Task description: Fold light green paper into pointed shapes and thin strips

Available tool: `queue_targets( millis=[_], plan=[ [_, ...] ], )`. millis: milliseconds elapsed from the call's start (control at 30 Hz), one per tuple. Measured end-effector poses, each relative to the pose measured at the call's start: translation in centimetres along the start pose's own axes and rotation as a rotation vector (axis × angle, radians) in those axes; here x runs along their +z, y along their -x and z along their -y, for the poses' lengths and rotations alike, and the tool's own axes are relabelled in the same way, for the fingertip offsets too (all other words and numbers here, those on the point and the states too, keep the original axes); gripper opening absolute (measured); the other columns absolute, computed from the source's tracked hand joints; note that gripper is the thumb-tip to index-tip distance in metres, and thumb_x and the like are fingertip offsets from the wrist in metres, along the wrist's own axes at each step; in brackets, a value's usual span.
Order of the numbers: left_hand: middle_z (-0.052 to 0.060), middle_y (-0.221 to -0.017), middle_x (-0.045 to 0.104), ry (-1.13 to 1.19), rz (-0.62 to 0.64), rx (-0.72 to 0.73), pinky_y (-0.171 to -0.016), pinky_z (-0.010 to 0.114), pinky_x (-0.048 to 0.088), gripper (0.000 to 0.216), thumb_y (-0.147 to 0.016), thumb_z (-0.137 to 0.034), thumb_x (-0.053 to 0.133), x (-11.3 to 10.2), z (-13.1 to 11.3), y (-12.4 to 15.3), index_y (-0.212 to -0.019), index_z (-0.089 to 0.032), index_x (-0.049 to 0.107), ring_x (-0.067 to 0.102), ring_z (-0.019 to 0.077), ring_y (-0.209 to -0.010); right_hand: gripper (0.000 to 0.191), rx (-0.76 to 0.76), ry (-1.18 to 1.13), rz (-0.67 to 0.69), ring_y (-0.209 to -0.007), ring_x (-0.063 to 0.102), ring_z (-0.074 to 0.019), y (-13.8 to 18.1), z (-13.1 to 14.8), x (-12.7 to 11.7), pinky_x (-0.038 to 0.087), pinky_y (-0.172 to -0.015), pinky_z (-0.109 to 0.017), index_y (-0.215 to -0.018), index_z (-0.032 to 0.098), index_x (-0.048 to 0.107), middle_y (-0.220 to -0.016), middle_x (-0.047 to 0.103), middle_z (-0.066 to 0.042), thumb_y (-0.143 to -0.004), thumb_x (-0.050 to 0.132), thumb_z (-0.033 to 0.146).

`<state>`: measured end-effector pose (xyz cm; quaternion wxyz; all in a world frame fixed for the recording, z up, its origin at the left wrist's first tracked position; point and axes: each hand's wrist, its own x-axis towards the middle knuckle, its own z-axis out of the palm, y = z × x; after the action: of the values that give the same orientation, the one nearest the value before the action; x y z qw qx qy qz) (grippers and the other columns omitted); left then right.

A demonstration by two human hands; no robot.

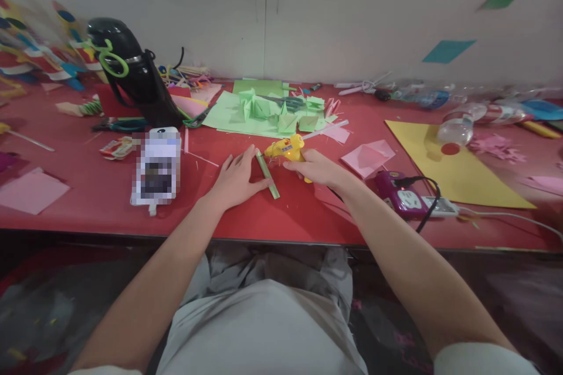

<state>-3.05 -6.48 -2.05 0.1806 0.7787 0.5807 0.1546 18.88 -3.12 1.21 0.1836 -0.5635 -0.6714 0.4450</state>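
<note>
My left hand (235,180) lies on the red table (88,199), its fingers pressed against a rolled green paper stick (268,176) and pinning it flat. My right hand (317,167) is wrapped round a yellow glue gun (287,148), whose nozzle points left at the upper end of the stick. The gun's black cord runs back toward a purple power strip (402,196). Behind my hands lie green paper sheets with several folded green shapes (268,110).
A phone (157,167) stands left of my left hand. A black bag (132,73) sits at the back left. Pink paper squares (368,158), a yellow sheet (461,170), a plastic bottle (460,126) and paper scraps lie to the right. Table's front edge is close to my body.
</note>
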Motion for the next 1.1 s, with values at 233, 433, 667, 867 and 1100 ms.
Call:
queue_targets(
  millis=[233,433,667,867,1100],
  plan=[
    [0.012,-0.16,0.031,-0.006,-0.002,0.006,-0.121,0.056,0.016,0.093,-0.084,-0.067,0.051,0.0,0.1,0.0,-0.156,-0.021,0.014,0.026,0.0367,-0.148,0.024,0.023,0.006,-0.003,-0.05,0.046,-0.01,0.8,-0.3,-0.2,0.036,-0.046,-0.024,-0.071,0.02,0.053,-0.058,0.05,0.002,-0.083,0.065,0.036],
    [0.012,-0.16,0.031,-0.02,-0.015,0.02,-0.12,0.055,0.017,0.092,-0.084,-0.069,0.051,0.2,0.4,-0.2,-0.155,-0.024,0.015,0.027,0.0353,-0.148,0.025,0.036,0.056,0.003,-0.051,0.048,-0.0113,1.8,-0.4,-0.4,0.036,-0.047,-0.025,-0.072,0.02,0.055,-0.06,0.051,0.002,-0.082,0.065,0.041],
    [0.011,-0.16,0.032,-0.032,-0.019,0.025,-0.12,0.055,0.018,0.091,-0.083,-0.07,0.051,0.0,0.2,-0.2,-0.154,-0.023,0.019,0.03,0.0342,-0.146,0.026,0.021,0.128,0.0,-0.055,0.046,-0.0105,3.8,0.3,-0.6,0.035,-0.05,-0.024,-0.071,0.019,0.054,-0.061,0.051,0.003,-0.082,0.063,0.041],
    [0.012,-0.16,0.031,-0.032,-0.018,0.033,-0.119,0.056,0.019,0.089,-0.084,-0.069,0.051,-0.1,0.1,-0.2,-0.154,-0.024,0.021,0.03,0.0345,-0.146,0.027,0.04,0.15,0.012,-0.053,0.046,-0.0116,4.8,-0.1,-0.6,0.033,-0.051,-0.026,-0.07,0.02,0.055,-0.058,0.051,0.003,-0.082,0.061,0.043],
    [0.015,-0.161,0.029,-0.06,-0.012,0.037,-0.12,0.055,0.017,0.088,-0.086,-0.07,0.047,0.0,0.1,0.0,-0.154,-0.02,0.021,0.028,0.0335,-0.147,0.029,0.051,0.175,0.049,-0.056,0.049,-0.013,5.9,-0.6,-0.8,0.035,-0.053,-0.027,-0.071,0.019,0.054,-0.06,0.053,0.001,-0.084,0.058,0.045]
  ],
)
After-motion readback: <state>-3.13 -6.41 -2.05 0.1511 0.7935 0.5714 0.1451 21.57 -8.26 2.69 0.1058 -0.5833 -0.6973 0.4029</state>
